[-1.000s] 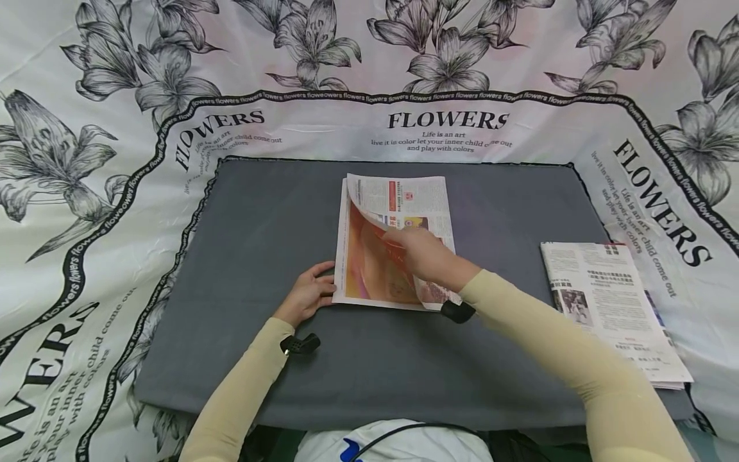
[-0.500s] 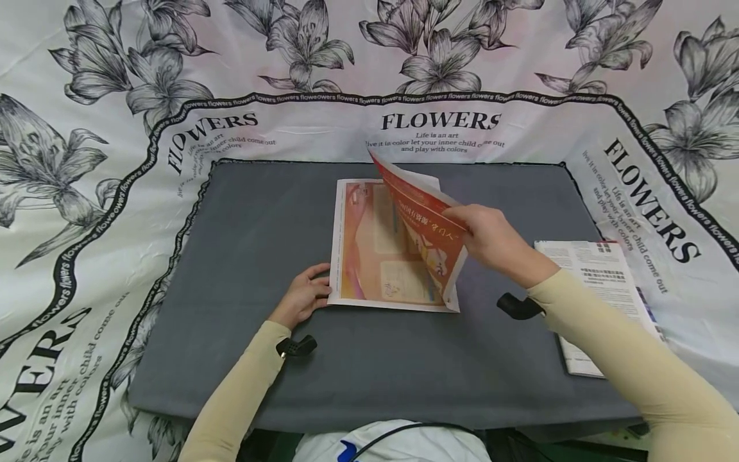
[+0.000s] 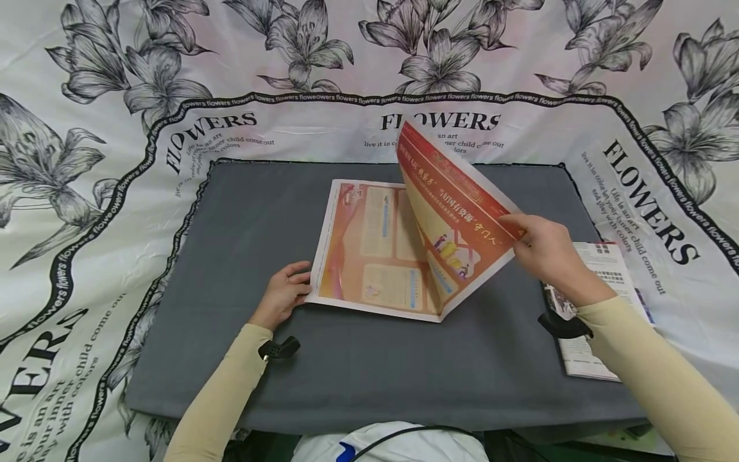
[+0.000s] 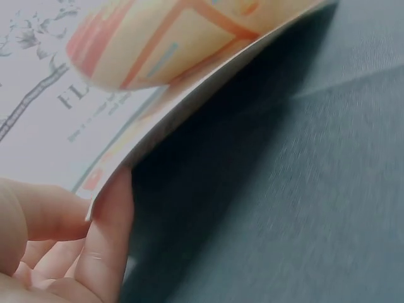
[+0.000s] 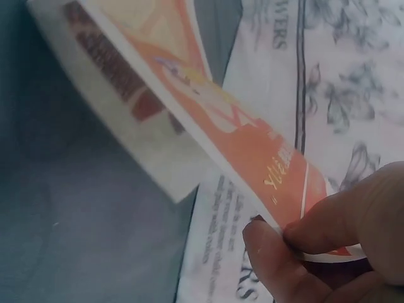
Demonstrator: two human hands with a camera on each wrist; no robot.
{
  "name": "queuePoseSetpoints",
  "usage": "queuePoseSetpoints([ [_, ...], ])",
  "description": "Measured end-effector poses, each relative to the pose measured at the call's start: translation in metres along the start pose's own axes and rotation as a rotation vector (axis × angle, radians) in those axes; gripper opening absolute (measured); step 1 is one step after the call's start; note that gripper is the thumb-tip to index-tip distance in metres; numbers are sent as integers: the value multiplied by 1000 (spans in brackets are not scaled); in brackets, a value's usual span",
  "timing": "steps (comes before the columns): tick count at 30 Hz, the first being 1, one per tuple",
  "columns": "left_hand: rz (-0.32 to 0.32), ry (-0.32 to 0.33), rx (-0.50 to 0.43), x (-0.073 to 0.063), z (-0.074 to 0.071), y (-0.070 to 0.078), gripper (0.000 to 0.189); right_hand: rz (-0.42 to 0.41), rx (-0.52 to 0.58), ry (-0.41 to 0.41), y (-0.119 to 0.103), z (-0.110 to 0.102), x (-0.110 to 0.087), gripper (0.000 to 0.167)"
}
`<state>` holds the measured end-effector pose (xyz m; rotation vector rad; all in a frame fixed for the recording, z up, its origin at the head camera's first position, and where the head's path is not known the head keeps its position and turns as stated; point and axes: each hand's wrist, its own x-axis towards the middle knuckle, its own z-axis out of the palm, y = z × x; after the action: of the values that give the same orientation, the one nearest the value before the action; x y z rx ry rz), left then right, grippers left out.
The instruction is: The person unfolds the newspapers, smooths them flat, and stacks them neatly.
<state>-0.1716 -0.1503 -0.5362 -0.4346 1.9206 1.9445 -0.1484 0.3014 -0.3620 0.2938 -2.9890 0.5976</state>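
Note:
A newspaper (image 3: 378,250) lies partly open at the middle of the grey surface, its inside printed orange and red. Its right half stands raised and slanted, with the far corner up over the white cloth's lettering. My right hand (image 3: 545,256) pinches the edge of that raised half between thumb and fingers, as the right wrist view shows on the sheet (image 5: 240,139). At the near left corner my left hand (image 3: 281,295) pinches the paper between thumb and finger. In the left wrist view that paper edge (image 4: 164,117) is lifted off the surface, with dark shadow beneath.
A folded stack of newspaper (image 3: 600,346) lies at the right of the grey surface (image 3: 248,224), partly behind my right wrist. A white cloth with flower prints (image 3: 312,141) surrounds the surface. The person's lap (image 3: 392,443) is at the near edge.
My right hand has swung the newspaper's upper half over to the right, showing the orange inside pages. My left hand has shifted slightly left, and the paper's near left corner has moved with it.

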Motion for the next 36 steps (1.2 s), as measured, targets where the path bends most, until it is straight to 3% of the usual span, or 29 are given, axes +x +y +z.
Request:
queuePoseSetpoints([
  [6, 20, 45, 40, -6, -20, 2, 65, 151, 58, -41, 18, 4, -14, 48],
  [11, 41, 82, 78, -9, -36, 2, 64, 218, 97, -59, 32, 20, -25, 47],
  [18, 48, 143, 105, -13, -53, -3, 64, 252, 140, -69, 46, 51, -39, 51],
  [24, 22, 191, 115, -16, -66, -5, 64, 337, 187, -58, 53, 71, -46, 54],
  [36, -4, 227, 117, -15, -79, -8, 64, 401, 202, -42, 59, 105, -59, 55],
])
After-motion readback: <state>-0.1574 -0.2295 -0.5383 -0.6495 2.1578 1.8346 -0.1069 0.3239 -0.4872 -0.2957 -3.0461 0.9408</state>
